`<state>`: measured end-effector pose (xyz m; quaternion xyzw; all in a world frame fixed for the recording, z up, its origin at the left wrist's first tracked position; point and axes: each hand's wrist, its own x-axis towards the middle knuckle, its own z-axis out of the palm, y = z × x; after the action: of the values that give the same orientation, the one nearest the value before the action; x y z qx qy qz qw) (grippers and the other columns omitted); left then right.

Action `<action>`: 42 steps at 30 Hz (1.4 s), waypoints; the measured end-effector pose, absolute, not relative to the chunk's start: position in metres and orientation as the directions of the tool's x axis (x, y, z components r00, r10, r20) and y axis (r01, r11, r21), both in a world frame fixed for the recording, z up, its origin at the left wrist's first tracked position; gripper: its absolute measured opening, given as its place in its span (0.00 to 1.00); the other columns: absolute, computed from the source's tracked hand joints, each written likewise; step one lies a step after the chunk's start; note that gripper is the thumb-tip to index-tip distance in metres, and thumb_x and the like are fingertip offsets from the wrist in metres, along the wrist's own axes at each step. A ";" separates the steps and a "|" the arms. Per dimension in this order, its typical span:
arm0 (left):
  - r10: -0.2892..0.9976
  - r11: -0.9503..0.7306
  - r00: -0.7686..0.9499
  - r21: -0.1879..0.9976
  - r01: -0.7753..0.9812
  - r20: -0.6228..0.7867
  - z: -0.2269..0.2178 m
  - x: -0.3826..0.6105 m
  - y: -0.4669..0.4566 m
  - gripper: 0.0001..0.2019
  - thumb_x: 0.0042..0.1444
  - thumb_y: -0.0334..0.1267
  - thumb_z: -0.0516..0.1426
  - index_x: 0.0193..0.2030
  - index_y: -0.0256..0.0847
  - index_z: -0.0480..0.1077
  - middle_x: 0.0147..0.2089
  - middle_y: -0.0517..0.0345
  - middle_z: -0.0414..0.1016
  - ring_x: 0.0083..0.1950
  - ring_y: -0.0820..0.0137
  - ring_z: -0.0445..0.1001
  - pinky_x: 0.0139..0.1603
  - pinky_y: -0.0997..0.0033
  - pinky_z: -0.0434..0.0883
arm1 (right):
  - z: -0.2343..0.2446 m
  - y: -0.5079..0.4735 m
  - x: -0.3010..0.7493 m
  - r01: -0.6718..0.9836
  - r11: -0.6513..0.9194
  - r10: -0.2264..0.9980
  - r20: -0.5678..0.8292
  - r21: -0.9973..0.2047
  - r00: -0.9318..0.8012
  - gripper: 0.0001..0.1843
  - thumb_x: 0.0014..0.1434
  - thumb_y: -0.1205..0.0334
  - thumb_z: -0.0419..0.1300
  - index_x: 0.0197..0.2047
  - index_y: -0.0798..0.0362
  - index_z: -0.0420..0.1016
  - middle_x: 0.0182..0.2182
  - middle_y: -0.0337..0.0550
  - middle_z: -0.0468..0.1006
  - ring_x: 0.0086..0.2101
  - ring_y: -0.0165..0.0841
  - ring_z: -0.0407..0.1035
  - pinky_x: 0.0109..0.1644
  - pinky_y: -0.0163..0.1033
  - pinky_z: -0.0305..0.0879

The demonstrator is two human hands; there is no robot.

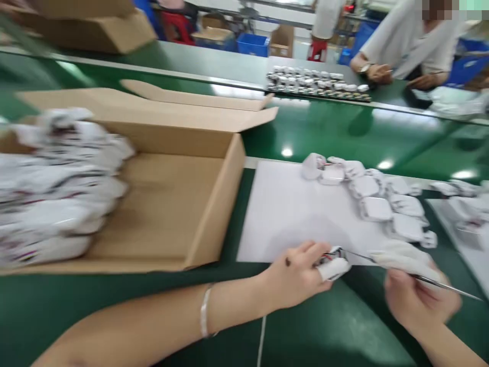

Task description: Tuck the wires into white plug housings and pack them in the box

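My left hand (298,278) is closed around a small white plastic part (335,269) with dark and red wires showing at its top. In my right hand (420,300) is a thin pointed metal tool (453,289); its fine tip reaches the wires of the white part. Something white and soft-looking (405,256) covers the fingers or the tool's middle there; blur hides which. Just beyond both hands, a group of similar white parts (376,209) lies on a white sheet (282,204).
To the left stands an open cardboard box (219,204), with many wired white units (57,188) stacked in its left half. More white parts (468,214) lie at the right edge. Across the green belt (324,122), a co-worker (412,46) sits near a tray of small parts (317,84).
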<state>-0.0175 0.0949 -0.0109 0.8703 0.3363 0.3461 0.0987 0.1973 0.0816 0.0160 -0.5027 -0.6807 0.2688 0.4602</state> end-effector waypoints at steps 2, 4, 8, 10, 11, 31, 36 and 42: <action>0.657 -0.753 0.523 0.450 0.479 0.543 -0.010 -0.019 0.097 0.06 0.57 0.31 0.57 0.41 0.34 0.72 0.45 0.48 0.73 0.39 0.67 0.73 0.36 0.71 0.76 | 0.020 0.086 0.199 0.452 0.493 0.856 0.508 -0.743 -0.099 0.05 0.57 0.63 0.62 0.39 0.46 0.76 0.34 0.45 0.78 0.33 0.40 0.73 0.35 0.46 0.71; 0.648 -0.762 0.536 0.457 0.459 0.541 -0.010 -0.019 0.097 0.07 0.56 0.28 0.56 0.41 0.33 0.71 0.45 0.48 0.72 0.39 0.68 0.72 0.34 0.71 0.76 | 0.021 0.092 0.192 0.404 0.620 0.772 0.616 -0.672 -0.160 0.09 0.60 0.66 0.58 0.43 0.47 0.75 0.32 0.45 0.78 0.32 0.40 0.73 0.34 0.46 0.72; 0.610 -0.792 0.552 0.414 0.450 0.568 -0.012 -0.018 0.097 0.08 0.53 0.26 0.57 0.42 0.32 0.70 0.46 0.45 0.70 0.39 0.66 0.71 0.31 0.70 0.75 | 0.025 0.096 0.180 0.319 0.693 0.719 0.651 -0.646 -0.245 0.11 0.60 0.69 0.56 0.45 0.51 0.75 0.33 0.47 0.78 0.31 0.39 0.73 0.33 0.46 0.73; 0.610 -0.792 0.549 0.412 0.451 0.572 -0.013 -0.018 0.097 0.10 0.53 0.26 0.58 0.42 0.32 0.69 0.45 0.45 0.70 0.38 0.66 0.71 0.31 0.70 0.75 | 0.026 0.096 0.179 0.303 0.729 0.683 0.677 -0.614 -0.274 0.11 0.59 0.71 0.57 0.45 0.53 0.75 0.32 0.47 0.78 0.31 0.38 0.73 0.33 0.45 0.73; 0.612 -0.790 0.548 0.415 0.452 0.570 -0.014 -0.018 0.097 0.10 0.52 0.25 0.58 0.43 0.32 0.69 0.45 0.45 0.70 0.38 0.66 0.71 0.31 0.70 0.75 | 0.027 0.096 0.179 0.302 0.748 0.663 0.693 -0.591 -0.284 0.12 0.59 0.72 0.57 0.45 0.54 0.74 0.31 0.47 0.77 0.31 0.38 0.73 0.33 0.44 0.73; 0.587 -0.789 0.558 0.263 0.555 0.587 -0.013 -0.012 0.090 0.11 0.54 0.23 0.54 0.44 0.33 0.69 0.45 0.46 0.69 0.38 0.66 0.71 0.26 0.73 0.72 | 0.047 0.090 0.164 0.563 0.572 0.769 0.628 -0.596 -0.116 0.08 0.60 0.74 0.55 0.35 0.52 0.71 0.26 0.40 0.74 0.26 0.29 0.69 0.28 0.33 0.67; 0.566 -0.801 0.566 0.238 0.549 0.599 -0.011 -0.011 0.089 0.10 0.54 0.22 0.55 0.44 0.31 0.69 0.44 0.44 0.69 0.37 0.67 0.71 0.27 0.72 0.73 | 0.042 0.093 0.168 0.450 0.683 0.710 0.668 -0.575 -0.224 0.07 0.60 0.73 0.54 0.38 0.54 0.71 0.26 0.43 0.75 0.26 0.31 0.68 0.27 0.35 0.67; 0.598 -0.788 0.550 0.300 0.538 0.583 -0.012 -0.012 0.092 0.09 0.55 0.24 0.54 0.42 0.32 0.69 0.45 0.46 0.68 0.38 0.67 0.70 0.27 0.72 0.73 | 0.043 0.104 0.164 0.455 0.795 0.582 0.718 -0.402 -0.381 0.06 0.63 0.70 0.52 0.39 0.57 0.70 0.25 0.46 0.74 0.25 0.32 0.67 0.25 0.36 0.66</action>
<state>-0.0117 0.0917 -0.0124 0.8794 0.3228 0.3474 0.0433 0.1635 0.1036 0.0429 -0.3130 -0.8282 0.0690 0.4598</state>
